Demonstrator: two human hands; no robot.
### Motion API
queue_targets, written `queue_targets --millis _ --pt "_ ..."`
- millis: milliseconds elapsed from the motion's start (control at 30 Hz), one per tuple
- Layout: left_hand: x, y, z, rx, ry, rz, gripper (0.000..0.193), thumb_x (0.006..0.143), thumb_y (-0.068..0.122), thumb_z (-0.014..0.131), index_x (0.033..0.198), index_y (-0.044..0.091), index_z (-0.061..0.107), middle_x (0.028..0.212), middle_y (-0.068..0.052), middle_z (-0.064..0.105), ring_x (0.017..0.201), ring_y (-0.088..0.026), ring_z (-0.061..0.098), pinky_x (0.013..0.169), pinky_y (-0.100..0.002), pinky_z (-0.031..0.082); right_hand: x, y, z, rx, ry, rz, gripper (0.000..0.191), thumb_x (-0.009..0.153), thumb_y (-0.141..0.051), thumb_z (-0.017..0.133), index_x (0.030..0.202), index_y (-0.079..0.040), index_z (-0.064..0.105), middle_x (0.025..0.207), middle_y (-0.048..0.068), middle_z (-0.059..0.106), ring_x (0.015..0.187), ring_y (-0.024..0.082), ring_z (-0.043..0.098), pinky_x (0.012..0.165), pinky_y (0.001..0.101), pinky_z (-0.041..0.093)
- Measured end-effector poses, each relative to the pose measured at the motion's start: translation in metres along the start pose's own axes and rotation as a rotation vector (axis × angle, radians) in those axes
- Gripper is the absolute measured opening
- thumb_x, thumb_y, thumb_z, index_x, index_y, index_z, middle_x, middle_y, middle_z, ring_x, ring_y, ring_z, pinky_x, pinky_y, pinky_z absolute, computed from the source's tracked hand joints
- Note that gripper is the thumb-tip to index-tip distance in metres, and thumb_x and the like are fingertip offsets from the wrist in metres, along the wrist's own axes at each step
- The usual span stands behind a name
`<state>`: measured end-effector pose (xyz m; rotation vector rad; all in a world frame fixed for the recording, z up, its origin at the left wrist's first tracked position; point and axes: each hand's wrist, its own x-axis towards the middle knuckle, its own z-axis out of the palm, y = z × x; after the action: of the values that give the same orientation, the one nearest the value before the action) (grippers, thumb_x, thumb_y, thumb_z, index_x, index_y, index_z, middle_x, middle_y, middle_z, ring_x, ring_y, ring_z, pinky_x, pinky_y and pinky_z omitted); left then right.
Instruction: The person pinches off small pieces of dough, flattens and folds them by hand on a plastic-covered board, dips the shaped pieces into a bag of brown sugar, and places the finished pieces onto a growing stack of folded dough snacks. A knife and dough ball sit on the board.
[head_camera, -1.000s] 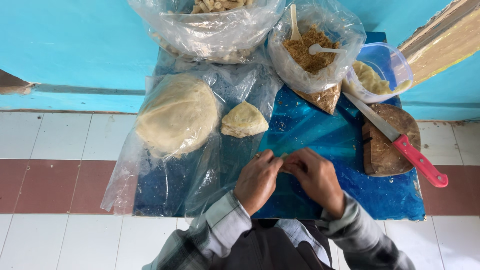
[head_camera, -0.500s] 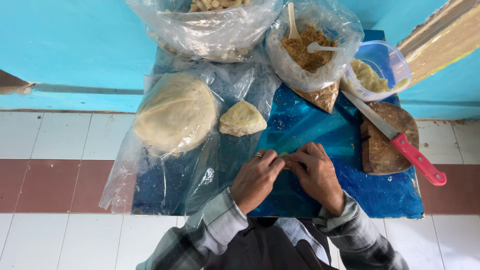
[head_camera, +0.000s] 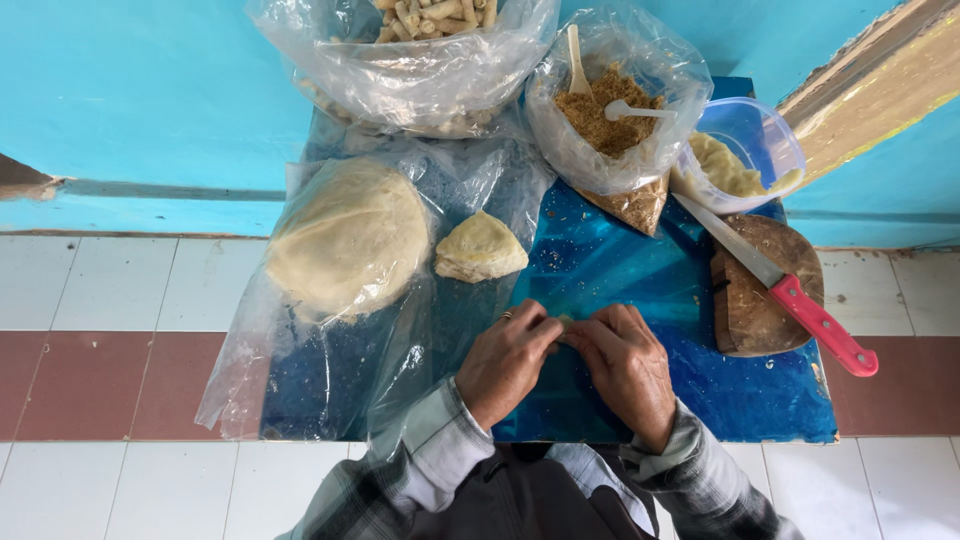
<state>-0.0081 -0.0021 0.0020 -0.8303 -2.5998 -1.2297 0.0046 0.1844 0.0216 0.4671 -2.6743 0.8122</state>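
My left hand (head_camera: 508, 362) and my right hand (head_camera: 628, 368) meet over the blue table top (head_camera: 760, 400), fingertips pinched together on a small pale piece of dough (head_camera: 566, 322) that is mostly hidden between them. A ring shows on my left hand. Beyond my left hand lies a small folded wedge of dough (head_camera: 480, 248). A large round mound of dough (head_camera: 348, 238) sits under clear plastic to the left.
A bag of brown crumbly filling (head_camera: 612, 118) with two spoons stands at the back. A bag of rolled pieces (head_camera: 430, 40) lies behind it, a clear tub (head_camera: 748, 150) to the right. A red-handled knife (head_camera: 790, 296) rests on a round wooden board (head_camera: 762, 290). Tiled floor surrounds the table.
Both hands have shifted slightly away from me and closed more tightly on the small piece between the fingertips. Nothing else on the table moved.
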Motion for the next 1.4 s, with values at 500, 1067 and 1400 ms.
queue_targets --millis 500,1067,1400 --pt "0.013 -0.012 -0.006 -0.207 0.281 -0.073 0.021 0.101 0.002 0.058 0.121 0.003 0.062 0.103 -0.015 0.070 0.088 -0.033 0.071 0.075 -0.042 0.057 0.001 -0.011 0.008 -0.406 -0.133 -0.208 0.079 0.080 -0.056 0.067 0.136 -0.001 0.056 0.139 0.015 0.059 0.132 0.029 0.054 0.112 0.0554 0.033" --pt "0.017 -0.029 -0.030 -0.849 0.966 -0.280 0.021 0.105 -0.001 0.052 0.125 0.002 0.057 0.109 -0.009 0.067 0.097 -0.013 0.064 0.088 -0.028 0.053 0.238 -0.071 -0.072 -0.378 0.605 -0.665 0.034 0.095 0.006 0.069 0.128 -0.003 0.068 0.123 0.017 0.070 0.103 0.038 0.069 0.087 0.0430 0.058" --pt "0.018 -0.035 -0.024 -0.776 0.977 -0.238 0.016 0.106 -0.002 0.051 0.120 0.000 0.059 0.112 -0.010 0.068 0.101 -0.015 0.067 0.094 -0.030 0.054 0.159 -0.025 0.036 0.140 -0.354 -0.330 0.025 0.080 -0.024 0.080 0.104 -0.017 0.077 0.098 0.003 0.075 0.084 0.024 0.075 0.071 0.0357 0.058"
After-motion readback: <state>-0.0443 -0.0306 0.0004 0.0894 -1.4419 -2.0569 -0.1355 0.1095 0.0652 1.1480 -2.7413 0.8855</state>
